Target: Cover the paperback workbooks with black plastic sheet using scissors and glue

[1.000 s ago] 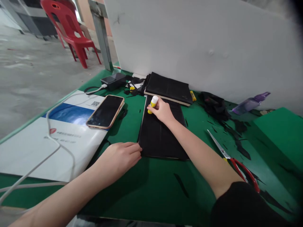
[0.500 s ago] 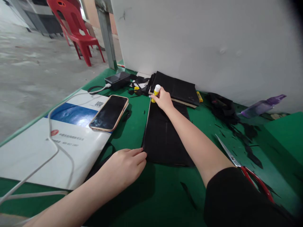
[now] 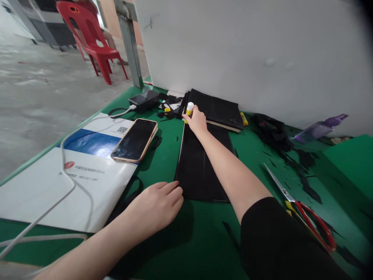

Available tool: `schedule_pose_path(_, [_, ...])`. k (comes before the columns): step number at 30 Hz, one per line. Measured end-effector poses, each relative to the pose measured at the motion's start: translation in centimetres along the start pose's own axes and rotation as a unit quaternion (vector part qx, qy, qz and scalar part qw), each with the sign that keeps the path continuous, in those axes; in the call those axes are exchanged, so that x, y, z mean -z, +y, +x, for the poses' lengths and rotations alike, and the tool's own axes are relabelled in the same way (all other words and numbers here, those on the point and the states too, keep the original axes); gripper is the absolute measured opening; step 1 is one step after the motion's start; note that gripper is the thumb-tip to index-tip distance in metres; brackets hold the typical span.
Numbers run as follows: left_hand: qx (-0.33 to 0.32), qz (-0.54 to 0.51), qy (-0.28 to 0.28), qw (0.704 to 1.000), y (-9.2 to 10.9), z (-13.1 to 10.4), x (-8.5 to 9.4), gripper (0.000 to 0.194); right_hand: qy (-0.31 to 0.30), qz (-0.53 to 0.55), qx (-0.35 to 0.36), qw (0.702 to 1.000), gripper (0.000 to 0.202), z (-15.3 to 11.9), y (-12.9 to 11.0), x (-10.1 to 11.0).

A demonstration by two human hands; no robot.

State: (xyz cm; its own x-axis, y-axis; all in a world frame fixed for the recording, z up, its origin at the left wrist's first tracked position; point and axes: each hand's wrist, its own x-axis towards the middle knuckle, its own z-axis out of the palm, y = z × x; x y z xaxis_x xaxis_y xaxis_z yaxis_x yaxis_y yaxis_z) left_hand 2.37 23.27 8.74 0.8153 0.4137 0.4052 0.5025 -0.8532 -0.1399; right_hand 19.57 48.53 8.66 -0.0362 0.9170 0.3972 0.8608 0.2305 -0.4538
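A black flat panel (image 3: 201, 163) lies on the green table, a pale strip along its left edge. My right hand (image 3: 197, 121) grips a yellow glue stick with a white end (image 3: 189, 107) at the panel's far left corner. At the near left corner, my left hand (image 3: 163, 203) has its fingers pressed together on the panel's edge; whether they pinch it is hard to see. Behind the panel, partly over its far end, rests a black-covered stack (image 3: 217, 107) with a pale edge.
Left: a phone (image 3: 135, 140) on a white and blue sheet (image 3: 96, 194), a white cable (image 3: 63, 155), a black device (image 3: 144, 100). Right: red-handled scissors (image 3: 294, 202), black scraps (image 3: 310, 188), a purple bottle (image 3: 317, 130). A wall (image 3: 247, 50) stands behind; a red chair (image 3: 99, 48) is beyond.
My right hand has moved slightly away along the panel's left edge with the glue stick. My left hand stays at the near corner. The view has shifted a little.
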Motion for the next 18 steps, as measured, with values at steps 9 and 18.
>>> schedule_pose_path(9, [0.019, -0.013, 0.025, 0.999, 0.0, 0.6, 0.5, 0.028, 0.000, 0.006, 0.003, 1.000, 0.030, -0.5, -0.1, 0.3])
schedule_pose_path(18, [0.033, -0.040, 0.044, 0.998, 0.1, 0.7, 0.4, 0.028, 0.060, 0.116, 0.019, 0.991, 0.029, -2.3, 0.3, 0.1])
